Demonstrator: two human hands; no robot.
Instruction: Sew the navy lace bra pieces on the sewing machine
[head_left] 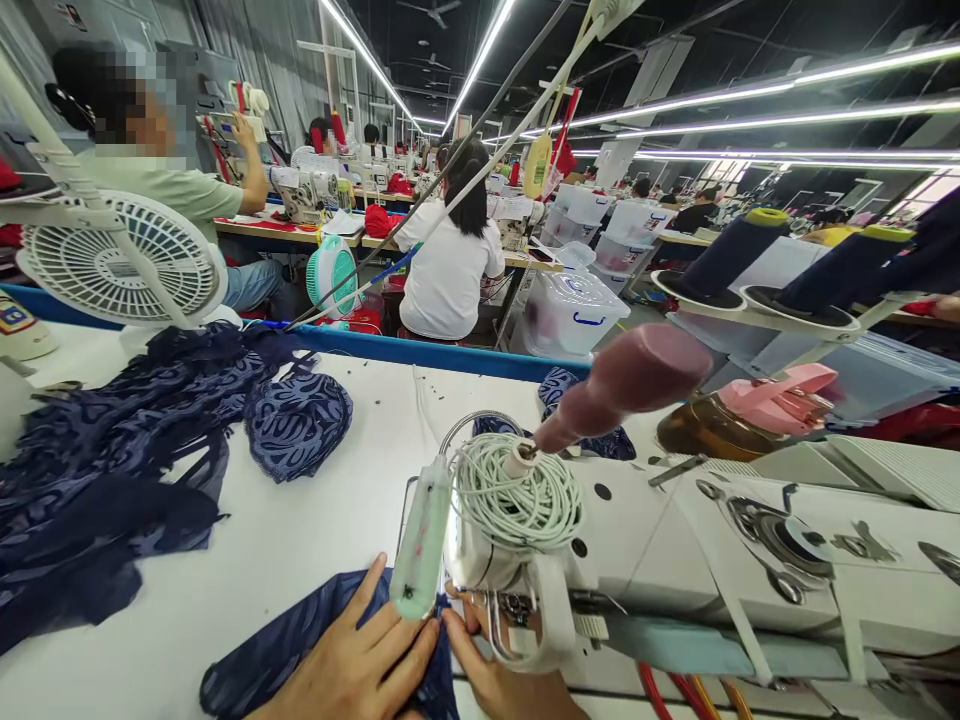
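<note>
My left hand [366, 655] lies with fingers spread on a piece of dark navy patterned fabric [281, 640], pressing it to the white table. Close beside it, my right hand [499, 670] has its fingers at the fabric's edge under the head of a white sewing machine [637, 530]; the machine hides part of those fingers. A pale green plastic piece [422, 540] on the machine hangs over my left fingertips. On the machine's top sits a coil of pale cord [517, 490], with a dark pink-handled tool [622, 380] standing in its middle.
Navy lace pieces [150, 430] are heaped at the left, with a single cup-shaped piece [298, 425] beside them. A white fan [124, 255] stands behind. Thread cones [739, 255] and a pink-lidded bottle [750, 410] are at the right. Co-workers [457, 250] sit beyond the table's blue edge.
</note>
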